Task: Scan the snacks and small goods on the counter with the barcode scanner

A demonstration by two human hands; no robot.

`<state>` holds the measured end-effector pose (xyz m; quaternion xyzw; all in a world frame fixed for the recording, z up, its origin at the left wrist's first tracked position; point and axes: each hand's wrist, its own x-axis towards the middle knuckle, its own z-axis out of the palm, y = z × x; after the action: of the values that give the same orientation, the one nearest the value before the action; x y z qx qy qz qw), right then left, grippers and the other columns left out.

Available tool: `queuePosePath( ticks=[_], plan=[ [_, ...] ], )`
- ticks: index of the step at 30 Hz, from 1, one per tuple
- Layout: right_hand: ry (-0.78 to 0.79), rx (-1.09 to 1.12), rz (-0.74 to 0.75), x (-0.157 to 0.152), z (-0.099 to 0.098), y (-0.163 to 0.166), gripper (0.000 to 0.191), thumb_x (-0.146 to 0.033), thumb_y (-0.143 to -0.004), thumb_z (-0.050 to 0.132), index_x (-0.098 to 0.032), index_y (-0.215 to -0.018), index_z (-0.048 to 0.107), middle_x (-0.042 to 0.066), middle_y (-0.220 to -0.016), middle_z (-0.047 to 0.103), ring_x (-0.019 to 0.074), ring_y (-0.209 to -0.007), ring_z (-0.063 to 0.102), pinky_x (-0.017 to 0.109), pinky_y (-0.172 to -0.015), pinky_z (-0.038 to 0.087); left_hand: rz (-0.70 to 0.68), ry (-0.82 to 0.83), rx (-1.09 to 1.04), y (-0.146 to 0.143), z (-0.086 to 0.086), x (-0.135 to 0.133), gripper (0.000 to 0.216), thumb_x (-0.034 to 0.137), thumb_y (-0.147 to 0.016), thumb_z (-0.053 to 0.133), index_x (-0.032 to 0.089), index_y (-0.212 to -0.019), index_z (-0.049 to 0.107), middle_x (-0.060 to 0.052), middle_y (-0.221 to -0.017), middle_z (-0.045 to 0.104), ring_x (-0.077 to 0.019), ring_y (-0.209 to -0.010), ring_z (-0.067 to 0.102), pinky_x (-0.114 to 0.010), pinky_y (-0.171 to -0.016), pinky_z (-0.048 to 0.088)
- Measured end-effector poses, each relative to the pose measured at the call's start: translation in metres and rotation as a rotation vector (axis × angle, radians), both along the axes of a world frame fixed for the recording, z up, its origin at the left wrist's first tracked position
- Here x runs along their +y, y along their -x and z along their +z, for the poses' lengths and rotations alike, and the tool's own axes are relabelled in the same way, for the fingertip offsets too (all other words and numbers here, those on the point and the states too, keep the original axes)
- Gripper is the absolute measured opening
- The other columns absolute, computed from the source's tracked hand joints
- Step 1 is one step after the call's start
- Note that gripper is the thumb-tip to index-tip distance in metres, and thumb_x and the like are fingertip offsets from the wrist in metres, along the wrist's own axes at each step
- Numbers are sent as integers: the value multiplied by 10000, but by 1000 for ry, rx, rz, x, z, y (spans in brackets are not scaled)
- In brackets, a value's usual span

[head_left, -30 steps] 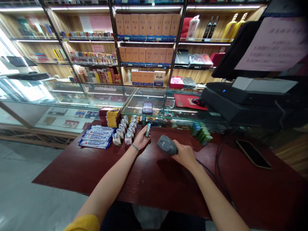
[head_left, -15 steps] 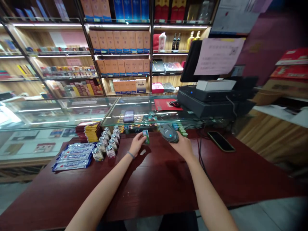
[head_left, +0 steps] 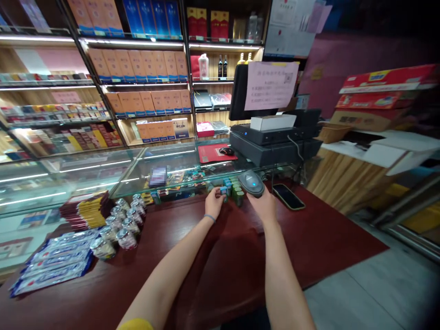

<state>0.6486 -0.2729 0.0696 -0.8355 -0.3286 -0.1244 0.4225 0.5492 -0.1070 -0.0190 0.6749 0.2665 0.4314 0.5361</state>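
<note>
My left hand [head_left: 214, 201] pinches a small blue-and-green pack [head_left: 224, 191] and holds it against the row of green packs [head_left: 237, 192] at the back of the dark red counter [head_left: 220, 256]. My right hand [head_left: 264, 205] grips a grey barcode scanner [head_left: 252, 183] with a blue light on top, just right of those packs. The two hands are close together under the glass shelf edge.
A black phone [head_left: 288, 196] lies right of the scanner. Small glass jars [head_left: 123, 222], blue-white bars [head_left: 51, 266] and red-yellow packs [head_left: 85, 211] sit at the left. A glass display case [head_left: 103, 169] runs behind, bearing a register [head_left: 275, 142], a red mousepad [head_left: 215, 153] and another phone [head_left: 158, 176].
Both hands moved right along the counter; the left carried the small pack to the green packs, the right raised the scanner. The view swung right.
</note>
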Motion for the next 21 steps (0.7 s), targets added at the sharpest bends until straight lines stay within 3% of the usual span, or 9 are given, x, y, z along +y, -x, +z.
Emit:
queuePosePath(
  ticks=[8, 14, 21],
  plan=[
    [-32, 43, -14, -2, -4, -5, 372, -408, -769, 644, -235, -1098, 647, 113, -926, 754, 321, -893, 709, 336, -694, 482, 90, -88, 55, -33, -20, -4, 227, 109, -738, 693, 188, -909, 566, -12, -841, 628, -148, -789, 623, -287, -778, 500],
    [-24, 15, -19, -2, -4, -6, 352, -408, -782, 631, -227, -1083, 643, 111, -924, 752, 318, -885, 708, 337, -692, 479, 167, -217, 87, -43, -25, -3, 239, 96, -726, 720, 169, -893, 565, -30, -868, 598, -158, -822, 589, -307, -809, 484],
    [-22, 38, -26, -3, -2, -4, 368, -400, -781, 634, -228, -1106, 643, 114, -930, 752, 318, -906, 705, 334, -698, 485, 170, -206, 67, -45, -26, -4, 232, 99, -735, 717, 168, -890, 559, -19, -864, 574, -149, -813, 575, -315, -806, 486]
  ],
)
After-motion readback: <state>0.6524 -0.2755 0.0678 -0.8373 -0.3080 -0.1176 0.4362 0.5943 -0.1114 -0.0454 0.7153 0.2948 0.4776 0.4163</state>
